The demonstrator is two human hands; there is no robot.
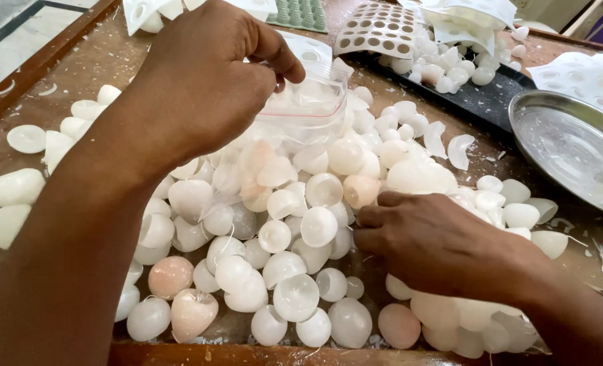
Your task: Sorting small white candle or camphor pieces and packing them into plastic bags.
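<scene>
Along the near edge of the tabletop point(78, 74) lies a broad heap of white half-shells point(295, 224), dome-shaped and translucent, a few tinted pink, running right up to the wooden rim point(247, 355). The heap covers the middle of the tabletop, so little bare wood is left there; some shows toward the left edge, among scattered loose shells.

At the right edge sits a round metal plate point(573, 146), and behind it a dark tray point(484, 102) at the far side carries more white pieces and perforated mould sheets point(376, 30).

The left hand point(206, 74), raised over the heap's far part, pinches the mouth of a clear zip bag point(308, 108) between thumb and fingers; the bag hangs down onto the shells. The right hand point(437, 240) rests on the heap near the right front corner, fingers curled among the shells; whether it grasps one cannot be told.
</scene>
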